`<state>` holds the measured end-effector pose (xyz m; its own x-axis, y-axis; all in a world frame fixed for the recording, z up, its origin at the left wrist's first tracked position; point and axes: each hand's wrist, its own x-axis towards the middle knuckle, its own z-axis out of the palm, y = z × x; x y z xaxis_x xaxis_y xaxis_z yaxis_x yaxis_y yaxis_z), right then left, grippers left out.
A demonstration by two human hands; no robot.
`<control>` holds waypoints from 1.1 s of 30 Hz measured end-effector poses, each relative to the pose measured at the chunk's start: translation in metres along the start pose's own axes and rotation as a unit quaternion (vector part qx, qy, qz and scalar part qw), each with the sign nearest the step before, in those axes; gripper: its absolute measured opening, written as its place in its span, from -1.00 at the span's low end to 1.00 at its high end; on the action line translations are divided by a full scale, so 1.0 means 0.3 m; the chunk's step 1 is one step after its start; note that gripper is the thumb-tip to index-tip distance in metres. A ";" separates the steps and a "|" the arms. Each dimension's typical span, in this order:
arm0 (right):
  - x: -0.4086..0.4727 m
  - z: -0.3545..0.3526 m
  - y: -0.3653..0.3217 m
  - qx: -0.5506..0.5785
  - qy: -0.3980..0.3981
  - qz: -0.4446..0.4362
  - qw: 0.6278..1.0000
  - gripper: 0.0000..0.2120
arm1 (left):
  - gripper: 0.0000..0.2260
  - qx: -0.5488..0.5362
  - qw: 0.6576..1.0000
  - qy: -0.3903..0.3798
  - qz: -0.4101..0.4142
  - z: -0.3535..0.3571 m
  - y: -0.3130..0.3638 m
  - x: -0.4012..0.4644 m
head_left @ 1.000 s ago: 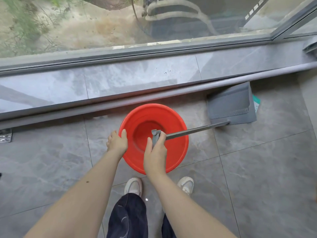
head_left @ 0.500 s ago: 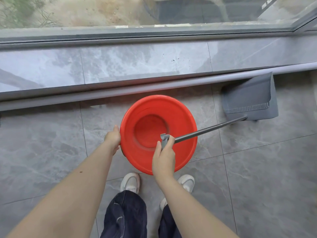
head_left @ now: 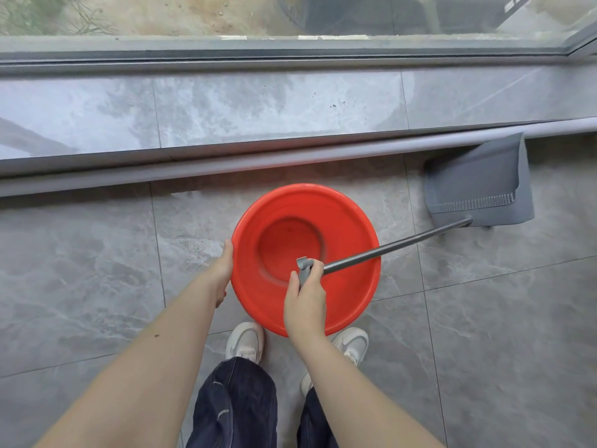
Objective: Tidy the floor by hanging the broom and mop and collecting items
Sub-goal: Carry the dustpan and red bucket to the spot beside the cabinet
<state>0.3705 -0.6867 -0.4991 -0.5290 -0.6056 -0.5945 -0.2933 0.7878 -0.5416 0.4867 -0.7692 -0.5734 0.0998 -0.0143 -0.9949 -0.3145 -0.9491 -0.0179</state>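
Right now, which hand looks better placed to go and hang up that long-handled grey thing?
Probably the right hand: it already grips the top of the dustpan handle. The left hand is busy holding the red basin by its rim.

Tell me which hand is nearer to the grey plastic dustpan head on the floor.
Right. The right hand grips the end of the dustpan's long grey handle; the left hand holds the round red plastic basin's far side.

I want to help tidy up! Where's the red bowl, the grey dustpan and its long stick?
Round red plastic basin (head_left: 350,221): head view, bare inner wall at upper right.
Flat grey plastic dustpan (head_left: 475,176): head view, middle of its scoop.
Long dark metal handle (head_left: 387,247): head view, mid-shaft.
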 end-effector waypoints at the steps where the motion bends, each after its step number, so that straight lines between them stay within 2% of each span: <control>1: -0.003 0.003 0.007 0.000 0.000 0.001 1.000 -0.86 | -0.11 -0.005 1.000 -0.021 -0.016 0.008 -0.007 -0.002; 3: -0.008 0.007 0.019 0.002 0.001 0.002 1.000 -0.88 | -0.04 -0.035 0.998 -0.056 -0.023 0.020 -0.026 0.009; 5: -0.011 0.009 0.027 0.004 0.002 0.000 1.000 -0.89 | -0.07 -0.059 0.997 -0.047 -0.022 0.024 -0.050 0.024; 9: -0.009 0.008 0.034 0.008 0.002 -0.007 1.000 -0.88 | -0.30 -0.091 0.995 0.000 -0.028 0.010 -0.069 0.022; 13: -0.005 0.010 0.037 0.018 0.000 -0.006 1.000 -0.89 | -0.32 -0.118 0.993 0.010 -0.019 -0.001 -0.080 0.036; 15: -0.003 0.010 0.037 0.023 -0.005 0.000 1.000 -0.91 | -0.42 -0.128 0.992 0.007 0.005 -0.003 -0.072 0.031; 17: -0.003 0.007 0.034 0.028 -0.010 0.005 1.000 -0.92 | -0.58 -0.162 0.985 0.031 0.054 -0.001 -0.057 0.017; 19: -0.004 0.001 0.027 0.033 -0.014 0.007 0.999 -0.92 | -0.69 -0.167 0.970 0.112 0.137 -0.004 -0.051 0.010; 21: -0.001 -0.007 0.018 0.038 -0.013 0.007 0.999 -0.91 | -0.69 -0.120 0.952 0.191 0.207 -0.006 -0.050 -0.002; 24: 0.002 -0.021 0.004 0.049 -0.007 0.008 0.999 -0.91 | -0.84 -0.023 0.927 0.268 0.262 0.007 -0.025 -0.051; 26: -0.001 -0.034 -0.003 0.062 0.003 0.014 0.998 -0.91 | -0.84 -0.012 0.914 0.266 0.307 0.021 0.000 -0.084; 29: -0.010 -0.059 -0.007 0.076 0.016 0.015 0.997 -0.91 | -0.70 -0.034 0.906 0.187 0.378 0.047 0.046 -0.141; 31: -0.021 -0.076 -0.009 0.075 0.019 0.018 0.997 -0.90 | -0.60 -0.011 0.896 0.170 0.409 0.055 0.092 -0.181; 33: -0.033 -0.098 -0.014 0.078 0.023 0.019 0.997 -0.90 | -0.59 0.007 0.885 0.161 0.436 0.068 0.137 -0.229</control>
<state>0.3535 -0.6809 -0.4734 -0.5748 -0.5670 -0.5900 -0.1471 0.7809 -0.6071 0.4476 -0.8007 -0.5077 0.0758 -0.8312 -0.5508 -0.4158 -0.5285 0.7402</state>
